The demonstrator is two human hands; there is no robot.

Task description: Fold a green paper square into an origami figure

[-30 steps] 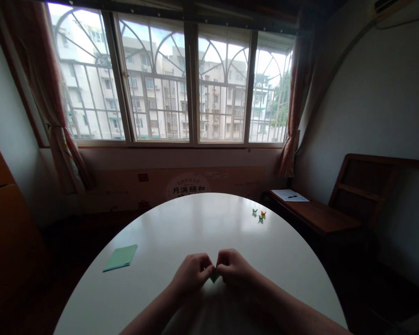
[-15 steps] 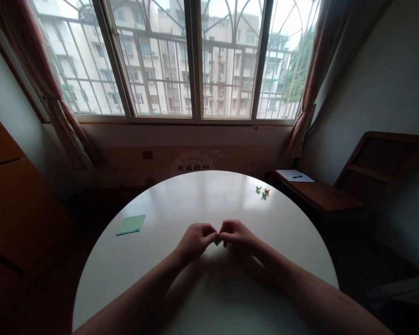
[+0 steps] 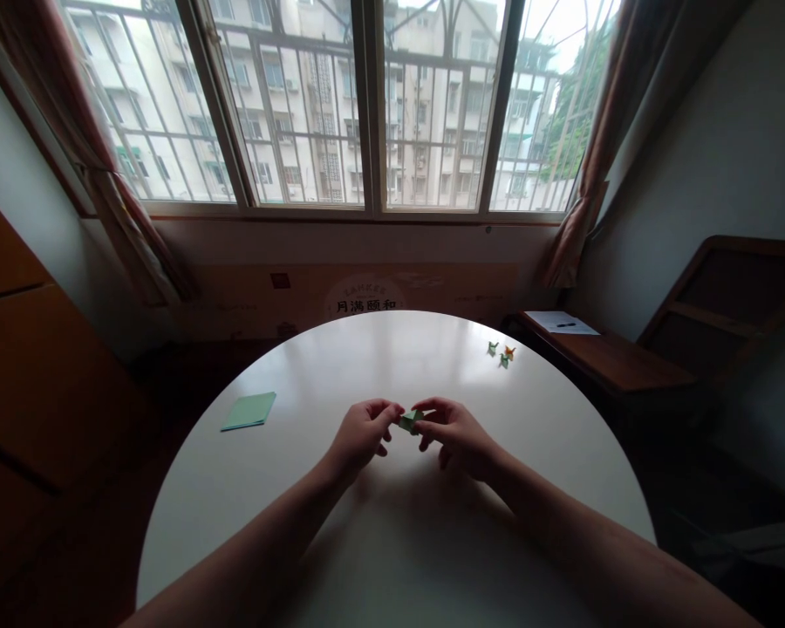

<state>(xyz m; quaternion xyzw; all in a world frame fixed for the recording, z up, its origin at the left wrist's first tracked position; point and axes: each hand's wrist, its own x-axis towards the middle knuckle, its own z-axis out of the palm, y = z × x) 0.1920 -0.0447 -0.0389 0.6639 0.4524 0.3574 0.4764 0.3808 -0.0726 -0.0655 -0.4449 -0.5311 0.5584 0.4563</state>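
Observation:
Between my two hands, over the middle of the white round table (image 3: pixel 268 506), is a small folded green paper (image 3: pixel 410 420). My left hand (image 3: pixel 365 433) pinches its left corner between thumb and forefinger. On the other side, my right hand (image 3: pixel 456 433) grips its right edge with thumb and fingertips. Part of the paper is covered by the fingers, and its exact folds are too small to make out. Three little folded paper figures (image 3: pixel 504 359), two green and one orange, stand together toward the table's far right.
A stack of green paper squares (image 3: pixel 249 411) lies on the table's left side. Right of the table stands a wooden chair (image 3: pixel 618 362) bearing a white sheet (image 3: pixel 556 323) with a dark pen on it. Behind the table is a barred window with curtains.
The green paper is turned and shows more of its surface between my hands. My fingers have shifted outward to its sides. The whole view has tilted slightly.

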